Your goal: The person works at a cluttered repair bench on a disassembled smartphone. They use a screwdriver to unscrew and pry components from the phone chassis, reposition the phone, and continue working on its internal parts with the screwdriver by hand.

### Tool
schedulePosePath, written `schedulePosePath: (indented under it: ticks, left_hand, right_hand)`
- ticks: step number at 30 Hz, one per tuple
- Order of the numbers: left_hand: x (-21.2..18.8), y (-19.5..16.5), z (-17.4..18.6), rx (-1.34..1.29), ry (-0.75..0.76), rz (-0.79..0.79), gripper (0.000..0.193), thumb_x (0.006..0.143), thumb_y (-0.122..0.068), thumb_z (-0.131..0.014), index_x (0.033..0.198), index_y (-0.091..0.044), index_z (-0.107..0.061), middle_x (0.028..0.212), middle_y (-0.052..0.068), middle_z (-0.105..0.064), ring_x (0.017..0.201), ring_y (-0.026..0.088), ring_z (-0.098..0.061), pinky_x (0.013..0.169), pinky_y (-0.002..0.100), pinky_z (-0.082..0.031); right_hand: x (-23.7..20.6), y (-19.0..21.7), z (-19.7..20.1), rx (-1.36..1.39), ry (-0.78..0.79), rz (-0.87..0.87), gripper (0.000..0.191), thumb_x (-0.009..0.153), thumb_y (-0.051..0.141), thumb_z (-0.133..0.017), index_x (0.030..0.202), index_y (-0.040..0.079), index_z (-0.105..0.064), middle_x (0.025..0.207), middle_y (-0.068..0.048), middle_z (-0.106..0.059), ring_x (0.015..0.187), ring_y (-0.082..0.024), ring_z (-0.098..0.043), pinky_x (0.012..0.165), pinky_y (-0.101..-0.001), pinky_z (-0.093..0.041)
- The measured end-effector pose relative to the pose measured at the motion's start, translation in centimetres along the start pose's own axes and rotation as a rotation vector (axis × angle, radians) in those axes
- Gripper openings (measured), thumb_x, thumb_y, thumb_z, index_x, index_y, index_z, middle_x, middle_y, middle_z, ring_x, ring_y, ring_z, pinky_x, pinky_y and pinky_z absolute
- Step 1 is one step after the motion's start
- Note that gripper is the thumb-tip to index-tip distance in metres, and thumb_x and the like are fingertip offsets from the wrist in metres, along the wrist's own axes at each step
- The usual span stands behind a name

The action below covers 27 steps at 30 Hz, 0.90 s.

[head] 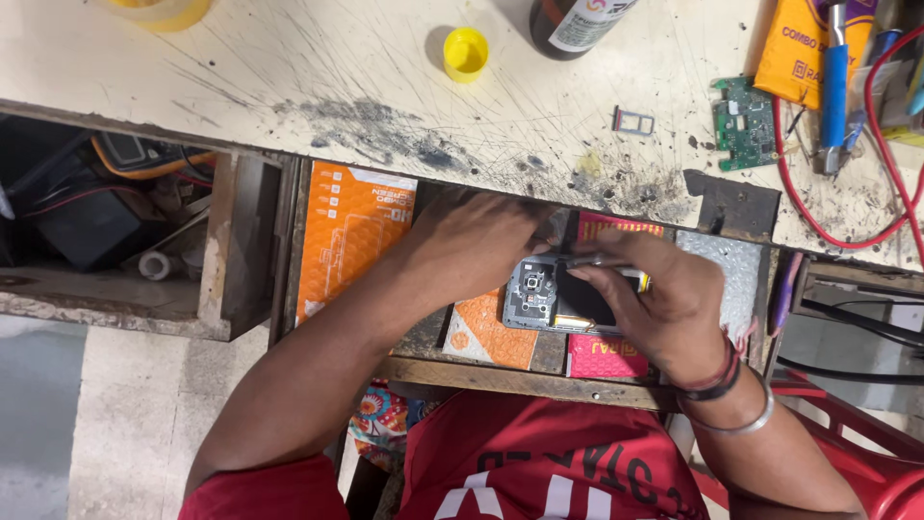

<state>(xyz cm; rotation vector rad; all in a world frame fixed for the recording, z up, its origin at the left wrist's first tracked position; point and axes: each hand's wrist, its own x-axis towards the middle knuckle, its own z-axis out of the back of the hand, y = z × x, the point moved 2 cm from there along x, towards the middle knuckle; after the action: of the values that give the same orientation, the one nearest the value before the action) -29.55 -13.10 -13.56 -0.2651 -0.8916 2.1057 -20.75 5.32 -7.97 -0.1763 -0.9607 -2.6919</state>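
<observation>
An opened phone (551,297), back cover off with grey inner parts showing, is held over an open drawer. My left hand (472,241) grips its top left edge from above. My right hand (664,303) holds metal tweezers (602,262) whose tips rest on the phone's upper edge, and the same hand steadies the phone's right side. The phone's right part is hidden under my right hand.
The drawer (520,377) holds orange and pink packets (351,236). On the scratched worktop (318,77) lie a yellow cap (465,52), a dark bottle (576,21), a SIM tray (633,120), a green circuit board (744,123), a red wire (818,223) and a blue-handled tool (834,91).
</observation>
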Motion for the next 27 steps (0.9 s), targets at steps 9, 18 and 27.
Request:
schedulePosePath:
  ticks: [9,18,27]
  left_hand:
    - [0.3,-0.2,0.3,-0.009,0.043,0.005,0.06,0.087,-0.025,-0.073,0.139,-0.002,-0.053,0.123,0.026,-0.066,0.117,0.043,-0.062,0.1,0.053,-0.046]
    - [0.3,0.7,-1.1,0.083,0.129,0.08,0.065,0.084,-0.022,-0.07,0.144,-0.006,-0.051,0.128,0.024,-0.064,0.123,0.042,-0.057,0.103,0.053,-0.044]
    - [0.1,2.1,-1.6,-0.02,0.174,0.107,0.049,0.095,-0.027,-0.063,0.137,-0.004,-0.054,0.132,0.018,-0.064,0.124,0.037,-0.059,0.106,0.05,-0.043]
  right_hand:
    - [-0.3,-0.7,-0.2,0.008,-0.088,0.034,0.046,0.083,0.005,-0.087,0.12,0.007,-0.059,0.106,-0.013,-0.076,0.098,-0.023,-0.078,0.08,-0.0298,-0.062]
    - [-0.6,-1.0,-0.3,0.023,-0.025,0.048,0.046,0.087,0.002,-0.084,0.124,0.008,-0.057,0.113,-0.011,-0.077,0.1,-0.022,-0.078,0.081,-0.0281,-0.062]
    - [-1.0,-1.9,-1.7,0.243,-0.089,0.119,0.071,0.096,-0.009,-0.071,0.148,0.011,-0.027,0.111,-0.021,-0.072,0.103,-0.029,-0.077,0.086,-0.0361,-0.064]
